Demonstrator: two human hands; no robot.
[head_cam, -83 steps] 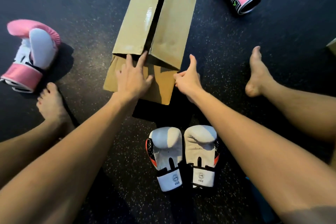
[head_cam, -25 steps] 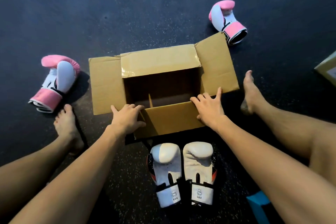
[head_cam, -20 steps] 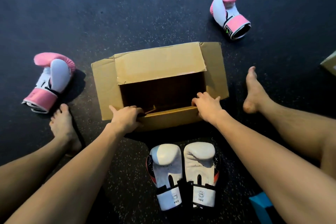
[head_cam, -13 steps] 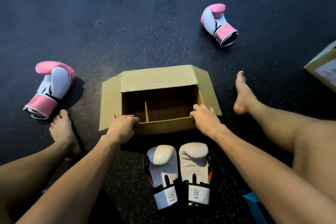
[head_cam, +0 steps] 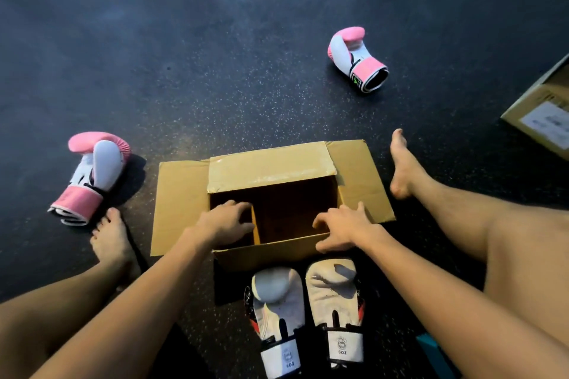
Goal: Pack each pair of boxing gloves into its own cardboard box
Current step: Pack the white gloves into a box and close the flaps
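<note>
Head view. Open cardboard box [head_cam: 181,203] on dark floor [head_cam: 215,71], flaps spread. Left hand [head_cam: 223,221] reaches inside, fingers loosely curled, holding nothing. Right hand [head_cam: 341,229] rests on near right rim, fingers spread, gripping nothing. White gloves [head_cam: 304,314] lie side by side just before the box. One pink glove [head_cam: 92,175] far left, another [head_cam: 357,58] far right. Second box [head_cam: 545,114] at right edge.
</note>
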